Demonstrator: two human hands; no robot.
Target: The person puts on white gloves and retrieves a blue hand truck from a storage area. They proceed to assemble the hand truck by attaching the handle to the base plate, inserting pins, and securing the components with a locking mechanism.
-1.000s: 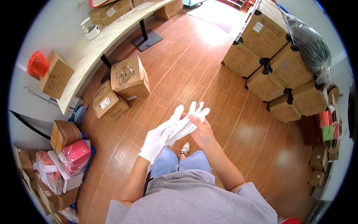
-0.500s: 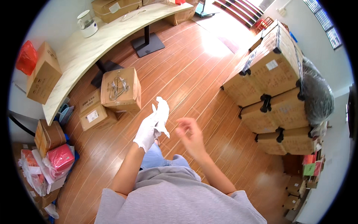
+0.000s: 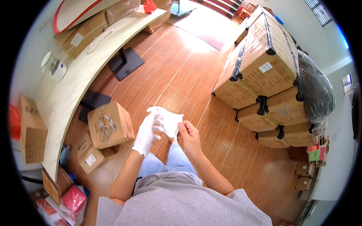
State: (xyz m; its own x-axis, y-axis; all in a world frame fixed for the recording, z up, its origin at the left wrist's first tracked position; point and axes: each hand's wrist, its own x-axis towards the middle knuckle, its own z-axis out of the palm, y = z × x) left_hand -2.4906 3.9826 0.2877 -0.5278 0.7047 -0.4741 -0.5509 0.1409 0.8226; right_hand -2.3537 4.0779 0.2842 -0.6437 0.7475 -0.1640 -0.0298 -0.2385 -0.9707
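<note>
A white knitted-looking glove covers my left hand [image 3: 145, 133], whose fingers are spread apart beside a second white glove [image 3: 168, 117]. That loose glove stretches between my hands, its far end lying over or against my left fingertips; whether they touch it I cannot tell. My bare right hand [image 3: 191, 137] pinches the near right edge of the loose glove between thumb and fingers. Both hands are in front of my body, above my legs.
At left, a cardboard box with a coiled cable [image 3: 109, 126] sits by a smaller carton [image 3: 90, 158]. A curved counter [image 3: 90, 56] carries a kettle [image 3: 54, 67] and boxes. Large strapped cartons [image 3: 267, 71] are stacked at right. The floor is wood-patterned.
My right hand has come left and taken hold of the loose glove's edge. The glove, bunched in my left hand before, is now spread toward the right. My view has turned.
</note>
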